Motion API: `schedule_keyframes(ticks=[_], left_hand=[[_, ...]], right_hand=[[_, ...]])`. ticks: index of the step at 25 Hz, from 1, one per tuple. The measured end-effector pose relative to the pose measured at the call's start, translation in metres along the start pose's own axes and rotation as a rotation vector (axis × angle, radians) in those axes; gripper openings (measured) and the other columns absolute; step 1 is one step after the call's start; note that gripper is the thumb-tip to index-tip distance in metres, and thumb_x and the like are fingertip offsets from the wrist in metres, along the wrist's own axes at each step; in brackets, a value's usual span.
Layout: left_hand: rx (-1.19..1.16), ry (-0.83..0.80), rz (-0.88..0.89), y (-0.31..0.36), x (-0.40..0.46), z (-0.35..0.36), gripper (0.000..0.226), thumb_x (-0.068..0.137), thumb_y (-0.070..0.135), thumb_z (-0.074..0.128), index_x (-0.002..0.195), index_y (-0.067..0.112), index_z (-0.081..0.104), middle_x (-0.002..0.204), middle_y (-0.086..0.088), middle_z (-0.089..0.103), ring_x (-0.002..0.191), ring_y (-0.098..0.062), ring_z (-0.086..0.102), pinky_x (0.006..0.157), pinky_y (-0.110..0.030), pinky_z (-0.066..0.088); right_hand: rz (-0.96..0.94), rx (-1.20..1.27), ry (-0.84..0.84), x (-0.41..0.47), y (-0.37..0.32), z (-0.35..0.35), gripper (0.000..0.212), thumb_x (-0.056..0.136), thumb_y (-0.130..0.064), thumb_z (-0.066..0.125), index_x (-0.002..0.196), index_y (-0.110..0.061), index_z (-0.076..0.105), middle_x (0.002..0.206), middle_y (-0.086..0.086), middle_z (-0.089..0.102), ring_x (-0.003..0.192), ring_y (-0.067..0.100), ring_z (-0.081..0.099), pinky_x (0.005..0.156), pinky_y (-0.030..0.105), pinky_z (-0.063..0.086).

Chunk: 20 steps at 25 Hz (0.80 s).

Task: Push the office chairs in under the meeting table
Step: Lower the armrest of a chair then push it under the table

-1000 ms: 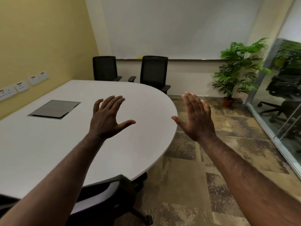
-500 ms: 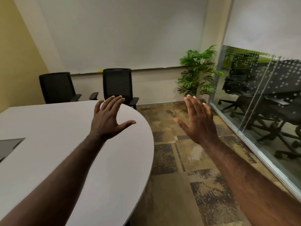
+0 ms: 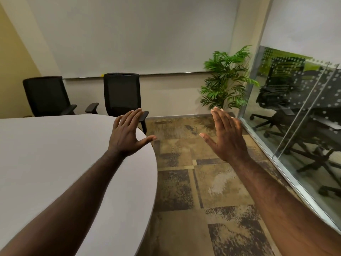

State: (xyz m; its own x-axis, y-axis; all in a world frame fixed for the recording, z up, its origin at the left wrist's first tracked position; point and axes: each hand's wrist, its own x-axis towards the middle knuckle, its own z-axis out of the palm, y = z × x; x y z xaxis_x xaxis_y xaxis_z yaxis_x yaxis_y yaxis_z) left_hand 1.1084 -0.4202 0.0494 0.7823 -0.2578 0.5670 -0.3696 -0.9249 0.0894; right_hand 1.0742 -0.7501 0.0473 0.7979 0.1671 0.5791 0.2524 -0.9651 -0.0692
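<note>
A white meeting table [image 3: 55, 154] with a rounded end fills the left of the view. Two black office chairs stand at its far side: one chair [image 3: 46, 96] at the far left and a second chair [image 3: 121, 93] near the table's curved end, both facing the table with their seats hidden behind it. My left hand [image 3: 127, 134] is raised over the table's edge, fingers spread, holding nothing. My right hand [image 3: 226, 136] is held up over the floor, palm turned inward, also empty. Neither hand touches a chair.
A potted palm [image 3: 226, 80] stands in the far right corner. A glass partition [image 3: 295, 117] runs along the right, with more chairs behind it. Patterned carpet [image 3: 193, 191] lies between table and glass. A whiteboard [image 3: 138, 34] covers the back wall.
The view has swung to the right: the table's floor-box panel and the near chair left the frame, and the glass partition came into view. Both hands stayed raised and spread.
</note>
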Motion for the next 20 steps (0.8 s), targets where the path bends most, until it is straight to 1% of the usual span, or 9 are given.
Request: schedule_keyframes(ticks=[4, 8, 11, 15, 18, 20], left_hand=[[-0.01, -0.038, -0.055, 0.003, 0.048, 0.051, 0.103, 0.075, 0.086, 0.034, 0.15, 0.017, 0.03, 0.157, -0.005, 0.032, 0.145, -0.026, 0.028, 0.116, -0.05, 0.023], [-0.012, -0.063, -0.097, -0.003, 0.087, 0.093, 0.103, 0.075, 0.087, 0.033, 0.151, 0.017, 0.026, 0.158, -0.005, 0.029, 0.146, -0.025, 0.024, 0.116, -0.046, 0.02], [-0.02, -0.075, -0.134, -0.017, 0.117, 0.135, 0.102, 0.076, 0.085, 0.036, 0.152, 0.018, 0.025, 0.158, -0.005, 0.029, 0.146, -0.024, 0.024, 0.116, -0.045, 0.021], [-0.033, -0.114, -0.216, -0.054, 0.156, 0.203, 0.101, 0.075, 0.084, 0.042, 0.152, 0.021, 0.022, 0.158, -0.005, 0.03, 0.145, -0.025, 0.026, 0.115, -0.043, 0.021], [-0.048, -0.133, -0.314, -0.094, 0.193, 0.244, 0.104, 0.074, 0.086, 0.04, 0.151, 0.02, 0.024, 0.157, -0.006, 0.032, 0.144, -0.026, 0.028, 0.113, -0.045, 0.025], [-0.042, -0.157, -0.346, -0.118, 0.216, 0.267, 0.105, 0.073, 0.088, 0.037, 0.151, 0.019, 0.024, 0.157, -0.006, 0.031, 0.144, -0.027, 0.028, 0.113, -0.045, 0.025]], right_hand=[[-0.025, -0.01, -0.022, 0.046, 0.055, 0.036, 0.08, 0.09, -0.062, 0.035, 0.148, -0.01, 0.02, 0.156, 0.011, 0.025, 0.141, 0.026, 0.025, 0.112, 0.049, 0.017], [-0.027, 0.029, -0.044, 0.089, 0.087, 0.075, 0.077, 0.089, -0.059, 0.041, 0.147, -0.011, 0.023, 0.155, 0.011, 0.027, 0.14, 0.029, 0.027, 0.112, 0.052, 0.02], [-0.025, 0.044, -0.067, 0.124, 0.107, 0.111, 0.077, 0.089, -0.058, 0.043, 0.148, -0.012, 0.022, 0.155, 0.01, 0.026, 0.139, 0.028, 0.028, 0.112, 0.052, 0.02], [-0.008, 0.059, -0.111, 0.181, 0.142, 0.177, 0.077, 0.088, -0.058, 0.041, 0.148, -0.014, 0.021, 0.156, 0.009, 0.026, 0.139, 0.027, 0.028, 0.111, 0.051, 0.021], [0.007, 0.063, -0.178, 0.235, 0.163, 0.228, 0.076, 0.088, -0.059, 0.038, 0.148, -0.015, 0.02, 0.155, 0.008, 0.026, 0.139, 0.028, 0.029, 0.11, 0.052, 0.022], [0.01, 0.051, -0.212, 0.27, 0.171, 0.258, 0.076, 0.088, -0.06, 0.036, 0.148, -0.015, 0.02, 0.155, 0.008, 0.027, 0.139, 0.027, 0.029, 0.11, 0.051, 0.022]])
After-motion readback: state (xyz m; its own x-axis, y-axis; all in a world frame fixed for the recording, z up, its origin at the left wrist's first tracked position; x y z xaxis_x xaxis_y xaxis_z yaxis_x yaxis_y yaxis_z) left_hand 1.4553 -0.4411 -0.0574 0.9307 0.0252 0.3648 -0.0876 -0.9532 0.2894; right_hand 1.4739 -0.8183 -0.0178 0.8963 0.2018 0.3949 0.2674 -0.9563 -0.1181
